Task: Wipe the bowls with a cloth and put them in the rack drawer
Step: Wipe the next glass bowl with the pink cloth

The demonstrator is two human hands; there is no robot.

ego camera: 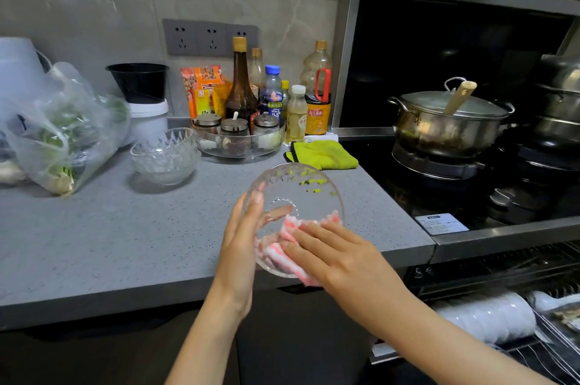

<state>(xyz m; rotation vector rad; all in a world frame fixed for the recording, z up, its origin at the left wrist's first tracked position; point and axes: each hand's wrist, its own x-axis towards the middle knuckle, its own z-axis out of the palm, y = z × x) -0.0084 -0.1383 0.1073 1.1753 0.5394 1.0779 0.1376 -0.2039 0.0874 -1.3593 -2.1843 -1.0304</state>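
Note:
A clear glass bowl (301, 193) is held tilted above the counter's front edge, its opening facing me. My left hand (240, 246) holds it from the left, fingers reaching behind its base. My right hand (332, 254) presses a pink and white striped cloth (288, 254) against the bowl's lower inside. A stack of glass bowls (164, 155) stands on the grey counter (110, 237) further back on the left. At the lower right the rack drawer (539, 350) stands pulled out, with white bowls (489, 315) lying in it.
A yellow-green cloth (324, 154) lies by the stove. Sauce bottles (241, 83) and a glass tray of spice jars (238, 138) line the wall. A plastic bag of vegetables (62, 130) sits at left. A steel pot (448, 121) stands on the stove at right.

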